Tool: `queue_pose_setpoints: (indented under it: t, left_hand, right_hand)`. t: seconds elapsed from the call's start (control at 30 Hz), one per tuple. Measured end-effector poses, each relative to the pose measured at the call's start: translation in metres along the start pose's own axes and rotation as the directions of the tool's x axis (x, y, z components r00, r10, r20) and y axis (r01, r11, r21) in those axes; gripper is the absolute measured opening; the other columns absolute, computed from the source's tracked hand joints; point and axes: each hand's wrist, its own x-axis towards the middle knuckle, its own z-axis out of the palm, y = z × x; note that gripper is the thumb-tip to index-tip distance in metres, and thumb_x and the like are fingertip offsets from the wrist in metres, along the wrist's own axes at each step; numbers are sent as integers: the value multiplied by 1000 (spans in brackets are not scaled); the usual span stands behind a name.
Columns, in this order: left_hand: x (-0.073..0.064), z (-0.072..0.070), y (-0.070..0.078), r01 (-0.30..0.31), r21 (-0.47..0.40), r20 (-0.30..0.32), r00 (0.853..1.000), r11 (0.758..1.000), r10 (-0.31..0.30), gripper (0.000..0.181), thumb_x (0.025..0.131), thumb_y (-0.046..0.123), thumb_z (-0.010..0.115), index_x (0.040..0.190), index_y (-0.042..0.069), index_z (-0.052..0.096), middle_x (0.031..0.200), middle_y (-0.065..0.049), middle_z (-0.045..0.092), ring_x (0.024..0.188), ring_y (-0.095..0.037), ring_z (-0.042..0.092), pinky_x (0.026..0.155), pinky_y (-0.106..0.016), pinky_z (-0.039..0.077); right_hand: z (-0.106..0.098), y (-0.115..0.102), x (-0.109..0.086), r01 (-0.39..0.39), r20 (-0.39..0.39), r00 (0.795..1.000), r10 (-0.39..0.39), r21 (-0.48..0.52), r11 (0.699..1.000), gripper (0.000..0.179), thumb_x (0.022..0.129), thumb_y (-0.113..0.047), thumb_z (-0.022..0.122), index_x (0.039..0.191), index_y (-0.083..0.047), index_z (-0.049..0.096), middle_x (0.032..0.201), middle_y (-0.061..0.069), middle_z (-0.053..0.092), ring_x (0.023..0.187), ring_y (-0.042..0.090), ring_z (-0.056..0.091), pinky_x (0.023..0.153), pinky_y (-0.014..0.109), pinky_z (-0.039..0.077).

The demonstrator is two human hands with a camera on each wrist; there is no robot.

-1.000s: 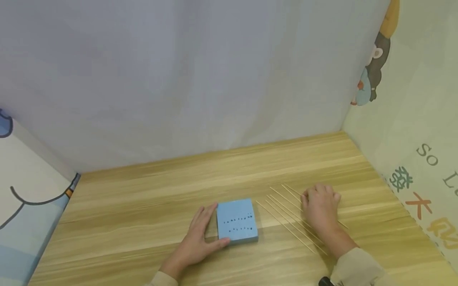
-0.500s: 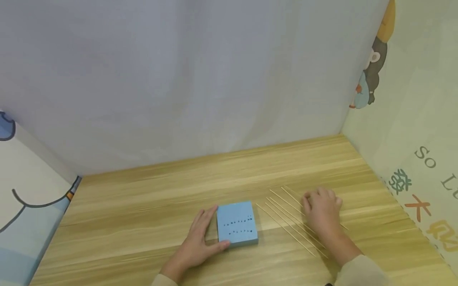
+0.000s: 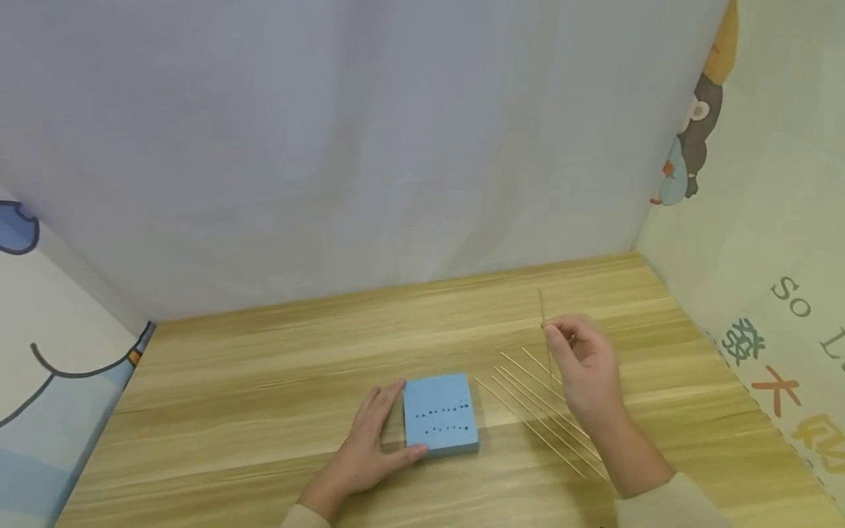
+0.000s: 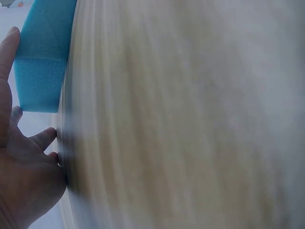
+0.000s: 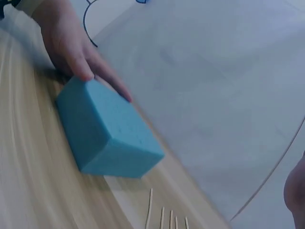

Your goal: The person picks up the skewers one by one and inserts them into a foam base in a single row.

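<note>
A blue foam block with two rows of small dark dots on top lies on the table. My left hand rests at its left side, thumb by the near corner and fingers stretched along the far one. The left wrist view shows those fingers extended beside the blue block. Between thumb and forefinger, my right hand pinches a thin bamboo skewer, held nearly upright. In the right wrist view this skewer slants past, and only a part of the right hand shows at the edge.
Several more skewers lie roughly parallel on the wood-grain table, between the block and my right forearm. A pale grey cloth wall stands behind the table, and printed side walls flank it.
My right hand has risen from the table and turned, moving up and slightly left, with one skewer now raised in its fingertips. The left hand and the foam block have stayed in place.
</note>
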Motion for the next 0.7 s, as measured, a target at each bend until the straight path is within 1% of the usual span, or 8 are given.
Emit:
queue_pose_setpoints:
  t: [0.03, 0.07, 0.17, 0.4, 0.53, 0.63, 0.7]
  left_hand:
    - [0, 0, 0, 1, 0, 1, 1000, 1000, -1, 106, 83, 49, 86, 166, 18, 29, 171, -15, 31, 160, -50, 10, 120, -81, 14]
    - [0, 0, 0, 2, 1, 1, 1000, 1000, -2, 106, 83, 49, 86, 166, 18, 29, 171, -15, 31, 160, -50, 10, 120, -81, 14]
    - [0, 0, 1, 2, 2, -1, 1000, 1000, -2, 106, 83, 49, 86, 166, 17, 29, 171, -16, 32, 160, -50, 10, 120, -81, 14]
    - [-4, 1, 1, 1, 0, -11, 1000, 1000, -1, 105, 83, 49, 86, 166, 16, 30, 170, -16, 33, 160, -51, 11, 121, -80, 14]
    - [-4, 2, 1, -2, -4, -12, 1000, 1000, 2, 104, 83, 49, 86, 166, 17, 30, 171, -15, 33, 160, -51, 11, 122, -79, 14]
    - [-4, 2, 1, -19, -17, -17, 1000, 1000, 19, 103, 84, 47, 87, 165, 16, 32, 170, -16, 34, 159, -53, 12, 121, -80, 15]
    - [-5, 3, 1, -30, -25, -18, 999, 999, 29, 102, 84, 45, 87, 165, 15, 32, 170, -16, 35, 159, -54, 12, 121, -80, 16]
  right_hand:
    - [5, -3, 0, 5, 14, 1000, -6, 61, 998, 34, 102, 10, 55, 95, -18, 72, 87, -12, 57, 82, 6, 49, 71, 17, 44]
    - [10, -5, -1, 7, 31, 999, -10, 99, 995, 37, 102, 10, 54, 96, -23, 71, 88, -12, 57, 82, 6, 49, 72, 17, 45]
    - [26, -9, -4, 9, 81, 996, -23, 166, 986, 39, 103, 9, 53, 98, -26, 70, 90, -12, 55, 84, 6, 49, 74, 17, 45]
    - [72, -10, -19, -15, 165, 986, -22, 221, 975, 41, 101, 10, 55, 97, -29, 69, 92, -13, 56, 85, 3, 50, 75, 15, 47]
    - [94, -9, -27, -45, 224, 974, -15, 260, 965, 37, 102, 6, 56, 98, -29, 67, 92, -14, 56, 87, 3, 51, 78, 15, 46]
    - [108, -7, -32, -102, 260, 965, 30, 268, 958, 30, 103, 2, 56, 98, -26, 66, 92, -14, 56, 88, 4, 51, 81, 16, 46]
    - [115, -6, -35, -152, 271, 959, 78, 265, 952, 23, 104, 1, 56, 99, -20, 65, 92, -13, 57, 90, 4, 51, 83, 17, 47]
